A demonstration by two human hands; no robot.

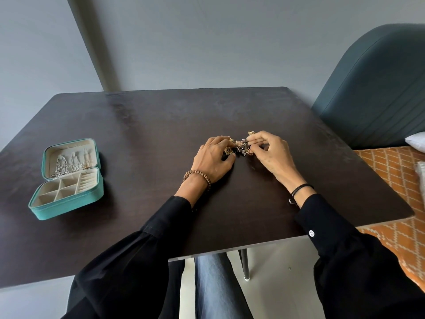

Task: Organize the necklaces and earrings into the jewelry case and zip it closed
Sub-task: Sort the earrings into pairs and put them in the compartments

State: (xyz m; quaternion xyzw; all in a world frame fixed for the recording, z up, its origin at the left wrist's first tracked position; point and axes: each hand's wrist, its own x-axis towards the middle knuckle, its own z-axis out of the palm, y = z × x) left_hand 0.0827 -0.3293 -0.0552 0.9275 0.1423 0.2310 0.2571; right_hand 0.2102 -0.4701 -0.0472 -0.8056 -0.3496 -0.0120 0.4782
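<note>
A teal jewelry case (69,201) lies open at the left of the dark table (161,125). Silver necklaces (66,165) hang in its cream lid, and the divided tray below looks bare. In the middle of the table sits a small pile of gold and dark earrings (239,146). My left hand (212,157) rests on the pile's left side with fingers curled over some pieces. On the pile's right side, the fingertips of my right hand (269,150) pinch a piece. The hands hide much of the pile.
A teal upholstered chair (377,88) stands at the table's far right corner. An orange patterned cover (395,180) lies to the right, below table level. A grey wall is behind the table. My knees show under the near edge.
</note>
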